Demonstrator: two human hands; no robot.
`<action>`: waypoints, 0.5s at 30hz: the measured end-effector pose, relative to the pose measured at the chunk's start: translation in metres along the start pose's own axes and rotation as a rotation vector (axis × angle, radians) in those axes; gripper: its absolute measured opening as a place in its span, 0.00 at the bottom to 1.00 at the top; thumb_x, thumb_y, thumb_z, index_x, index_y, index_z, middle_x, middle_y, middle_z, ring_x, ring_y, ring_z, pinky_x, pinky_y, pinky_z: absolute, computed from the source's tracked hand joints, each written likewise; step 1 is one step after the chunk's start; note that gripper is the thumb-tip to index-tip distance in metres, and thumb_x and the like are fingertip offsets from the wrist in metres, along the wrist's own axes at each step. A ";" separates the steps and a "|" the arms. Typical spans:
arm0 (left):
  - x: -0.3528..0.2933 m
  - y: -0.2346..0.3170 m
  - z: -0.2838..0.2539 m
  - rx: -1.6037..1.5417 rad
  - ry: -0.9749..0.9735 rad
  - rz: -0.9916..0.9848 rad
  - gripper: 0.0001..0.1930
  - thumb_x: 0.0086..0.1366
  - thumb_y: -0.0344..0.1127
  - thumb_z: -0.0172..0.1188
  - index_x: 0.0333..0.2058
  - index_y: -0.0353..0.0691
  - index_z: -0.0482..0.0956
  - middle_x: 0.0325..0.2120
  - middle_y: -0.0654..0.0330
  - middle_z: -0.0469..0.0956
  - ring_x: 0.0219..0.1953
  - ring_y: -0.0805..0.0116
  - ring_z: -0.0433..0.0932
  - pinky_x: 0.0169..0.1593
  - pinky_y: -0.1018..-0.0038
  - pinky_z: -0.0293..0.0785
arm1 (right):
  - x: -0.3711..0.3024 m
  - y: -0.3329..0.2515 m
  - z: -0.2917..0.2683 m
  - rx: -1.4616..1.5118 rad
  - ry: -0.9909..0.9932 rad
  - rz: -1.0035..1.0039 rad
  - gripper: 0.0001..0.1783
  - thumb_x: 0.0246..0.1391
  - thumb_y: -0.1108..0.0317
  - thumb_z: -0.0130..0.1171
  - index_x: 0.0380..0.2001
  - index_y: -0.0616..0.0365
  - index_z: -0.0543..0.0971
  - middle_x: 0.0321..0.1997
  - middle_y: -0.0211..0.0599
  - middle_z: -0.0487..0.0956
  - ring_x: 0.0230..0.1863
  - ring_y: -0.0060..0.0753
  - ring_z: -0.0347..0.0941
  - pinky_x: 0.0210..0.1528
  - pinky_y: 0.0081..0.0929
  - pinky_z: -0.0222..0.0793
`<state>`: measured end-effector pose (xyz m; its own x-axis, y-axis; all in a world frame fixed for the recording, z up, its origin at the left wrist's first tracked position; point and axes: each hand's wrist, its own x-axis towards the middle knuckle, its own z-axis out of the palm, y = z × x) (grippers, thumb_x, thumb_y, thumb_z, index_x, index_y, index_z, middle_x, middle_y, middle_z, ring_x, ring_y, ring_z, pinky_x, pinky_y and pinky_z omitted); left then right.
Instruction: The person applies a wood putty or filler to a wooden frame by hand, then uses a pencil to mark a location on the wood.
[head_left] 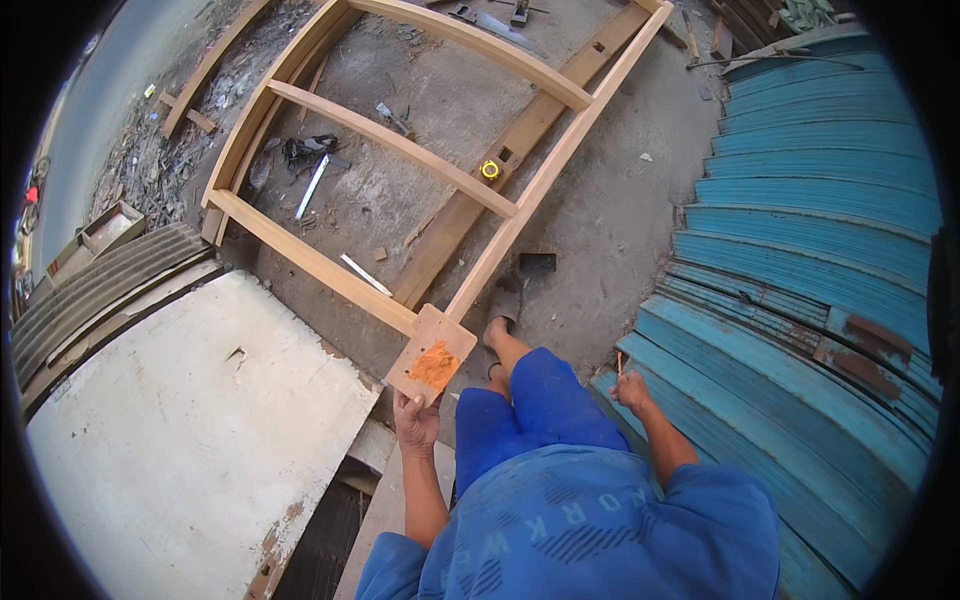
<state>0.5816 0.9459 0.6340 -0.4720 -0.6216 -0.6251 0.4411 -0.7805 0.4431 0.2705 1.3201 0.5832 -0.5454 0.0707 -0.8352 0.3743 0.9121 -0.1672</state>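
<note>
My left hand [416, 424] grips the lower edge of a small flat wooden board [452, 334] with rounded corners. A heap of orange powder or paste [435, 366] lies on the board; its exact kind I cannot make out. Over on the right, my right hand [630, 391] is closed round a thin, light brown stick-like tool [619, 363] that points up from the fingers. Just beyond the board a wooden frame [510, 235] with curved rails and crossbars rests low over the ground; the board covers its near corner in this view.
A long mortised plank [447, 238] lies under the frame, carrying a yellow tape measure [490, 170]. Stacked blue corrugated sheets [800, 235] fill the right side. At left stands a worn white panel [190, 400]. Scraps and white strips [313, 187] litter the ground.
</note>
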 end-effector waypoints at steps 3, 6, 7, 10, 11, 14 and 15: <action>-0.028 0.009 -0.027 0.009 -0.005 -0.006 0.40 0.53 0.32 0.68 0.65 0.39 0.63 0.60 0.54 0.72 0.60 0.55 0.76 0.60 0.59 0.77 | -0.008 0.010 -0.001 0.050 0.013 -0.023 0.08 0.65 0.70 0.43 0.38 0.64 0.69 0.30 0.49 0.82 0.23 0.32 0.77 0.24 0.31 0.74; -0.061 0.017 -0.049 0.008 0.009 0.002 0.40 0.53 0.33 0.68 0.66 0.41 0.63 0.60 0.55 0.73 0.59 0.58 0.76 0.57 0.62 0.79 | -0.009 -0.020 -0.011 0.105 0.062 -0.152 0.09 0.66 0.70 0.42 0.37 0.65 0.69 0.28 0.47 0.82 0.22 0.31 0.77 0.22 0.31 0.73; -0.069 0.016 -0.052 0.002 0.018 0.012 0.40 0.54 0.33 0.68 0.66 0.41 0.63 0.60 0.56 0.73 0.59 0.58 0.77 0.56 0.62 0.80 | -0.011 -0.035 -0.017 0.134 0.068 -0.183 0.09 0.66 0.70 0.42 0.37 0.65 0.69 0.28 0.47 0.81 0.22 0.31 0.76 0.22 0.31 0.73; -0.083 0.027 -0.066 -0.042 0.014 0.039 0.38 0.54 0.31 0.69 0.64 0.37 0.64 0.58 0.53 0.73 0.58 0.54 0.77 0.57 0.59 0.79 | -0.023 -0.053 -0.025 0.114 0.115 -0.245 0.09 0.66 0.70 0.42 0.37 0.66 0.70 0.28 0.47 0.81 0.21 0.30 0.75 0.20 0.30 0.71; -0.082 0.027 -0.072 -0.042 0.007 0.053 0.38 0.54 0.31 0.69 0.64 0.38 0.64 0.58 0.53 0.73 0.58 0.54 0.77 0.57 0.59 0.79 | -0.021 -0.058 -0.031 0.085 0.132 -0.274 0.10 0.66 0.71 0.42 0.38 0.67 0.70 0.28 0.47 0.81 0.20 0.29 0.75 0.19 0.30 0.71; -0.067 0.026 -0.089 -0.026 -0.010 0.097 0.38 0.53 0.30 0.68 0.64 0.38 0.65 0.58 0.54 0.74 0.58 0.55 0.77 0.58 0.59 0.77 | -0.013 -0.061 -0.036 0.096 0.107 -0.217 0.12 0.63 0.70 0.43 0.36 0.70 0.71 0.27 0.45 0.82 0.20 0.31 0.76 0.23 0.32 0.73; -0.057 0.023 -0.084 -0.030 -0.030 0.110 0.38 0.53 0.30 0.68 0.64 0.38 0.65 0.58 0.54 0.74 0.58 0.55 0.77 0.59 0.58 0.77 | -0.003 -0.054 -0.046 0.062 0.113 -0.218 0.12 0.63 0.71 0.43 0.37 0.70 0.71 0.27 0.45 0.82 0.20 0.32 0.76 0.24 0.32 0.73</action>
<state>0.6826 0.9685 0.6261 -0.4419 -0.7057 -0.5538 0.5137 -0.7052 0.4887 0.2176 1.2896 0.6189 -0.6973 -0.0770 -0.7126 0.2818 0.8847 -0.3714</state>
